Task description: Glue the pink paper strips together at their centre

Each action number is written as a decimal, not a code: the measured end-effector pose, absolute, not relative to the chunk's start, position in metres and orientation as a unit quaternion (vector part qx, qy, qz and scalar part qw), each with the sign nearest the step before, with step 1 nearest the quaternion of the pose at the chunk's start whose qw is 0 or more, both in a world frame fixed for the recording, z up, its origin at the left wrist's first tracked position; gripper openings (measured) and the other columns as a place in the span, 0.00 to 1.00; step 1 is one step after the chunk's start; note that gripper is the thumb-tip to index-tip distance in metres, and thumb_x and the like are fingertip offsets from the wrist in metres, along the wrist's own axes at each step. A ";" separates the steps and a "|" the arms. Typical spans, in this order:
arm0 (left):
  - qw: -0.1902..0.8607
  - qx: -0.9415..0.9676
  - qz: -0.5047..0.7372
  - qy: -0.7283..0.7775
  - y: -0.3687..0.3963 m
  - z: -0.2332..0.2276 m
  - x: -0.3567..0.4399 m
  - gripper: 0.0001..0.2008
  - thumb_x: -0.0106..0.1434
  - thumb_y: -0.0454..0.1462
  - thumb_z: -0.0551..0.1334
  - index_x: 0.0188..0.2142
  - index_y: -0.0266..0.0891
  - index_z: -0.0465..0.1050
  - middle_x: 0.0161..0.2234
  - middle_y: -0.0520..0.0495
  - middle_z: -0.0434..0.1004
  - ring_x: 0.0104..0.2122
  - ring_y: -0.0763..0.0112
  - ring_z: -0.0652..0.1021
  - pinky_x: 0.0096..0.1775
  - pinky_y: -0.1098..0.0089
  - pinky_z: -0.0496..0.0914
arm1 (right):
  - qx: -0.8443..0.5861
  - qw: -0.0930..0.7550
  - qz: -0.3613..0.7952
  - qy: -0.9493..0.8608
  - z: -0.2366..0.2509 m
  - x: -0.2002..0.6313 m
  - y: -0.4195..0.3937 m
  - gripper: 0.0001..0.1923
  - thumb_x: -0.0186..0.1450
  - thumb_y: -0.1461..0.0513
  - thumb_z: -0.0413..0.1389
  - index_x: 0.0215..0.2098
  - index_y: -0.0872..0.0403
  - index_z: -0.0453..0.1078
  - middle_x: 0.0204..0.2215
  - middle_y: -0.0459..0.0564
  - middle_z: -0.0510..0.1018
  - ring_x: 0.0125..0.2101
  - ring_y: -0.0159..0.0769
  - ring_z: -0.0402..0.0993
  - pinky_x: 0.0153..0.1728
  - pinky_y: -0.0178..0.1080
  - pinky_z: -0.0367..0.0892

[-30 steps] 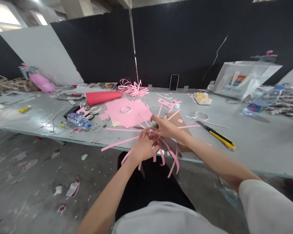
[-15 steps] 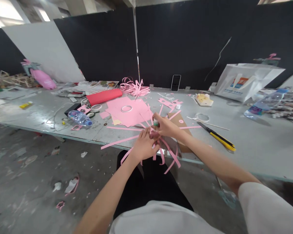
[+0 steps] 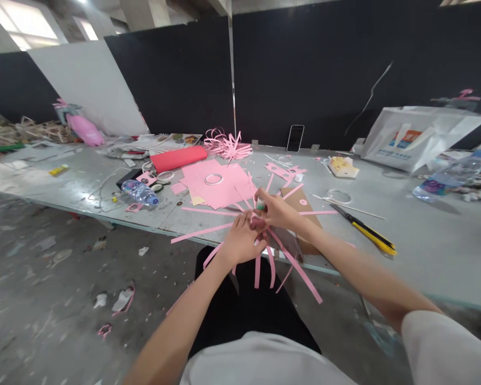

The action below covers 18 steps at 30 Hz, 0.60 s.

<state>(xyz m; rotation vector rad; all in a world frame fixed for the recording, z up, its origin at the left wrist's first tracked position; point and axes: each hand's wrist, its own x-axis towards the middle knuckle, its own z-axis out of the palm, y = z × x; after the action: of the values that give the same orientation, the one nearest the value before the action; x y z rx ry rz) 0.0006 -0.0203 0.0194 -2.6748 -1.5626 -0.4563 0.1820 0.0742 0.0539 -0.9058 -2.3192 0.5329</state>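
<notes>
Pink paper strips (image 3: 202, 232) radiate from a centre at the table's front edge, several of them hanging over it. My left hand (image 3: 245, 238) is closed on the centre of the strips, its fingers bent over them. In my right hand (image 3: 278, 210) is a small glue bottle (image 3: 260, 203) with a white and green body, tilted down against the centre, close to my left fingertips. The bottle's tip and the joined middle of the strips are hidden by my fingers. A brown cardboard piece (image 3: 294, 202) lies under some strips, by my right wrist.
Pink paper sheets (image 3: 234, 184) with a white ring (image 3: 214, 179) lie beyond my hands. Left are a water bottle (image 3: 139, 192) and a red roll (image 3: 179, 159). A yellow utility knife (image 3: 371, 235) lies right, near my forearm. A phone (image 3: 295, 138) leans against the black partition.
The view has swung a little to the left. The strips hanging at the lower right have spread and straightened, one now reaching further out. Both hands keep nearly the same hold at the centre.
</notes>
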 end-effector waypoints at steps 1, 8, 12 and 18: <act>0.004 -0.855 -0.144 -0.498 -0.021 0.020 0.001 0.23 0.74 0.46 0.62 0.65 0.46 0.77 0.72 0.40 0.67 0.76 0.46 0.59 0.75 0.44 0.53 | -0.334 0.289 0.203 -0.874 0.054 0.182 0.074 0.16 0.68 0.58 0.58 0.52 0.49 0.62 0.23 0.40 0.70 0.24 0.37 0.66 0.29 0.36 0.56; 0.004 -0.855 -0.147 -0.497 -0.021 0.018 0.000 0.23 0.75 0.46 0.60 0.65 0.46 0.77 0.73 0.40 0.65 0.76 0.46 0.58 0.75 0.43 0.54 | -0.342 0.298 0.198 -0.869 0.052 0.181 0.073 0.17 0.67 0.59 0.59 0.52 0.48 0.62 0.23 0.40 0.71 0.23 0.37 0.68 0.29 0.36 0.57; 0.000 -0.853 -0.158 -0.497 -0.020 0.015 -0.001 0.23 0.75 0.47 0.60 0.66 0.48 0.75 0.75 0.42 0.62 0.76 0.46 0.57 0.75 0.43 0.53 | -0.382 0.350 0.188 -0.834 0.046 0.181 0.075 0.12 0.70 0.57 0.58 0.50 0.48 0.63 0.22 0.40 0.71 0.23 0.39 0.70 0.29 0.37 0.60; -0.021 -0.855 -0.132 -0.502 -0.020 0.017 -0.001 0.26 0.77 0.48 0.58 0.71 0.50 0.71 0.77 0.41 0.57 0.77 0.45 0.55 0.75 0.43 0.52 | -0.367 0.537 0.248 -0.718 0.049 0.186 0.080 0.24 0.70 0.42 0.61 0.49 0.47 0.58 0.44 0.53 0.83 0.31 0.40 0.82 0.35 0.43 0.76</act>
<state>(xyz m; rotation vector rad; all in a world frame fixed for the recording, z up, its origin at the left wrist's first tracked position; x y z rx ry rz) -0.0011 -0.0198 0.0171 -2.7209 -1.5975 -0.4205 0.1860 0.0796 0.0495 -0.8741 -1.7087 0.5914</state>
